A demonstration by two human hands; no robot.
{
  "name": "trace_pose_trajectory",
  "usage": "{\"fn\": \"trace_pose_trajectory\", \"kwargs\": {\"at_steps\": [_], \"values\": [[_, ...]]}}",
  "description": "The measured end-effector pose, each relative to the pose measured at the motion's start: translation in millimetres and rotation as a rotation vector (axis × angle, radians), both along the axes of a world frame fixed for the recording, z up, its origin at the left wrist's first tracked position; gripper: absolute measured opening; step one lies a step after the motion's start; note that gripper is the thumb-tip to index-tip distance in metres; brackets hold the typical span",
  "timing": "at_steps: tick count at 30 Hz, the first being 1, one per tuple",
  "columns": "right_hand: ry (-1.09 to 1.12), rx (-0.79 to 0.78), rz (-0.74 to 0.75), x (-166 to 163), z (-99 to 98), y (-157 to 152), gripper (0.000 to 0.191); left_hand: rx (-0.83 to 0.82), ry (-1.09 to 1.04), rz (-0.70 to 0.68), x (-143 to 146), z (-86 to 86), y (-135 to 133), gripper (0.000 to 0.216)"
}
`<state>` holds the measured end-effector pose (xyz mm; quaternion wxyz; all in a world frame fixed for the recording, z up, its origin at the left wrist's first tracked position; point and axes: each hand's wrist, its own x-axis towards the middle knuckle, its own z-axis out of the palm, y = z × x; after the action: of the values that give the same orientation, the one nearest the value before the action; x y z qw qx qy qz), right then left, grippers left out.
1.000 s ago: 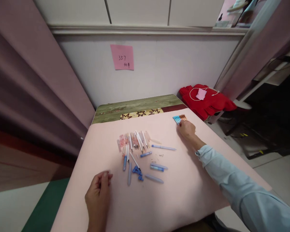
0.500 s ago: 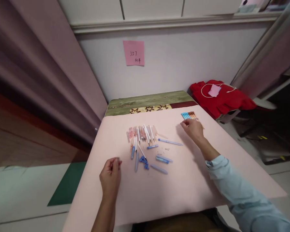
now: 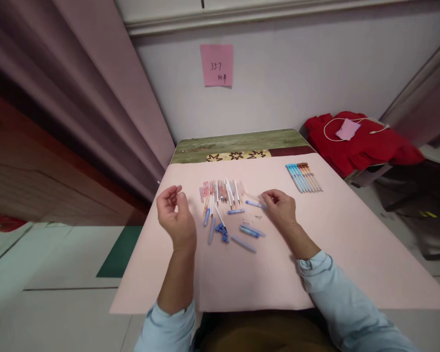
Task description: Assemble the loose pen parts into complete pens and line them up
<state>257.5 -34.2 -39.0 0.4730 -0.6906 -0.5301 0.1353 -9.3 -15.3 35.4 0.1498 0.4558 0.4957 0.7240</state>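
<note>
Near the left of the parts, my left hand (image 3: pixel 176 212) is raised over the table, palm up, its fingers loosely curled apart from the thumb and nothing in them. My right hand (image 3: pixel 281 209) has its fingers curled close together over the right end of a blue pen (image 3: pixel 254 203); whether they grip it is hidden. Between the hands lie white refills (image 3: pixel 220 217), pinkish clear barrels (image 3: pixel 206 188), small blue clips or caps (image 3: pixel 222 231), a short blue piece (image 3: pixel 236 211), bluish barrels (image 3: pixel 244 244) and tiny metal bits (image 3: pixel 258 216).
A neat row of light blue pens (image 3: pixel 297 178) and brown-topped pens (image 3: pixel 310 177) lies at the back right of the pink-covered table (image 3: pixel 271 283). Beyond the right edge are a red cloth (image 3: pixel 374 151) and a white cable (image 3: pixel 328 134). A pink note (image 3: pixel 217 66) hangs on the wall.
My right hand has come back from the pen row to the blue pen. My left hand has lifted and turned, opening its fingers. The view has shifted slightly.
</note>
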Motion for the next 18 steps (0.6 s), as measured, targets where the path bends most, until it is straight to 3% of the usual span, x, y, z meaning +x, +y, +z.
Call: {"fn": "trace_pose_trajectory", "kwargs": {"at_steps": [4, 8, 14, 18], "values": [[-0.135, -0.062, 0.08, 18, 3.7, -3, 0.02, -0.026, -0.115, -0.043, 17, -19.2, 32, 0.019], [-0.268, -0.123, 0.178, 22, 9.6, -6, 0.019, -0.13, -0.137, -0.029, 13, -42.9, 38, 0.017], [-0.373, -0.135, 0.246, 12, 9.0, -4, 0.014, -0.158, -0.167, -0.048, -1, -48.6, 32, 0.018], [-0.381, -0.129, 0.243, 12, 7.2, -5, 0.013, -0.245, -0.254, -0.166, -1, -53.4, 35, 0.019]]}}
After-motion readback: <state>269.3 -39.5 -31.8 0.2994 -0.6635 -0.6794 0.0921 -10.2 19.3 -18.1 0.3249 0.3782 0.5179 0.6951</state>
